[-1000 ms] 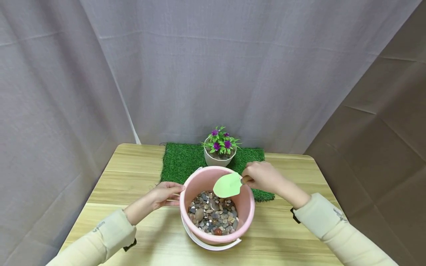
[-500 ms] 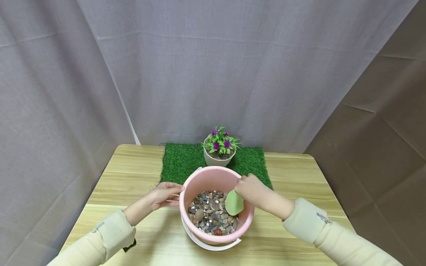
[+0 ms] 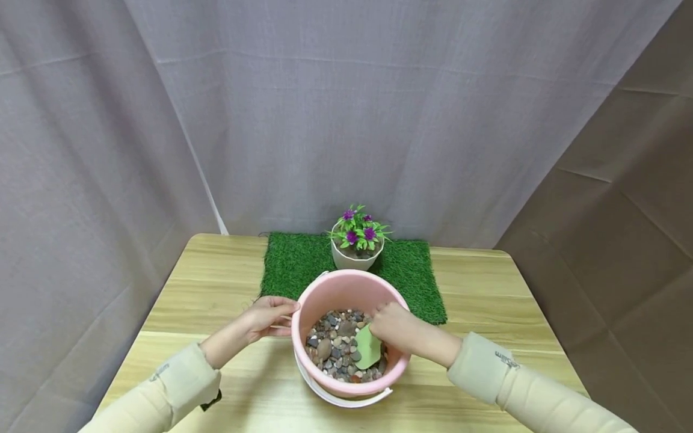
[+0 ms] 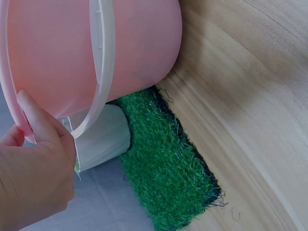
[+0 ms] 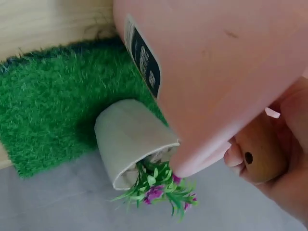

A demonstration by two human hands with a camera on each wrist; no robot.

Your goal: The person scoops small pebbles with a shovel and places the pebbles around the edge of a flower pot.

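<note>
So the right hand (image 3: pixel 394 328) is curled tight round the wooden handle (image 5: pixel 262 149) of the green trowel (image 3: pixel 369 349), blade just below-left of that grip, long axis slanting down to the pebbles (image 3: pixel 338 352). Left hand (image 3: pixel 271 316), farther off, pinches the pink bucket (image 3: pixel 346 293) rim. Head view hides the handle; right wrist shows it, but no blade.

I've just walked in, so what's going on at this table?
A person's left grip holds a pink bucket by its rim. The right grip holds a green-bladed trowel inside it, the blade down at the pebbles. Just beyond the bucket, a potted plant with purple flowers stands on an artificial-grass mat.
</note>
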